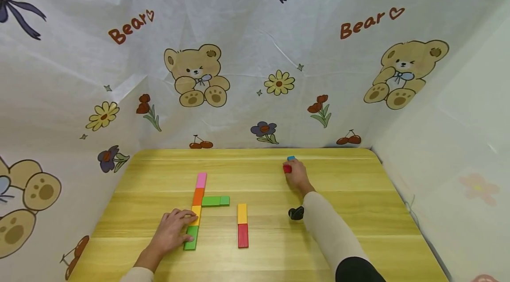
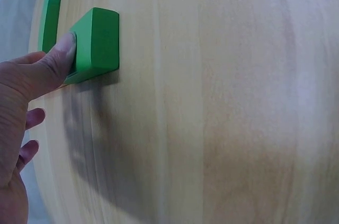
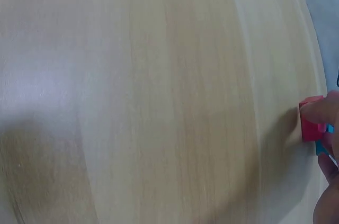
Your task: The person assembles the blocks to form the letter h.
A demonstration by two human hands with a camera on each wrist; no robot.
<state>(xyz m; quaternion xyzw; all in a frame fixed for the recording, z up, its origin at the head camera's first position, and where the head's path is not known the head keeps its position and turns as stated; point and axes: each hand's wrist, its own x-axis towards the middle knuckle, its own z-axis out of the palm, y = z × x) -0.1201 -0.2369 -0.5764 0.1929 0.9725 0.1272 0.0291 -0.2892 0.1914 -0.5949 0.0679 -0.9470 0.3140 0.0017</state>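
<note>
My left hand [image 1: 170,231] lies along the left side of a row of blocks. Its thumb touches the green block [image 1: 191,238] at the near end, and its fingers reach onto the yellow block [image 1: 196,210] above. In the left wrist view the thumb presses the green block's side [image 2: 106,41]. Far back on the table, my right hand [image 1: 298,176] pinches a red block [image 1: 287,169] between thumb and fingers. Just behind that hand a blue block [image 1: 291,158] shows, partly hidden by fingers in the right wrist view.
Orange [image 1: 198,196] and pink [image 1: 201,180] blocks continue the row. Two green blocks [image 1: 211,201] branch rightward from it. A separate yellow block [image 1: 242,214] and red block [image 1: 243,235] stand end to end. A black object [image 1: 296,213] shows beside the right sleeve.
</note>
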